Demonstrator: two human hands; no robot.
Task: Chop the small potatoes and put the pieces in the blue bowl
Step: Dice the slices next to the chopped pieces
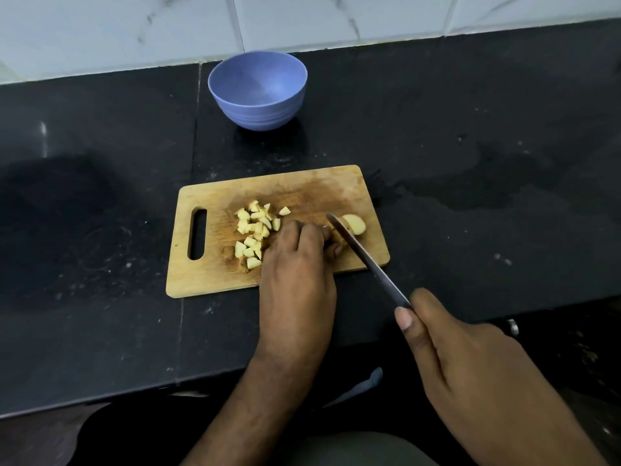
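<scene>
A wooden cutting board (302,186) lies on the black counter. Several pale potato pieces (253,230) are heaped on its middle left. My left hand (297,270) curls over a small potato, mostly hidden under my fingers, and holds it down on the board. A cut slice of potato (354,223) shows just right of the blade. My right hand (470,358) grips the handle of a knife (366,260), whose blade runs up-left into the potato beside my left fingertips. The blue bowl (257,90) stands behind the board and looks empty.
The black stone counter (470,163) runs to a white tiled wall (302,18) at the back. Its front edge passes under my forearms. A wet-looking patch lies right of the board.
</scene>
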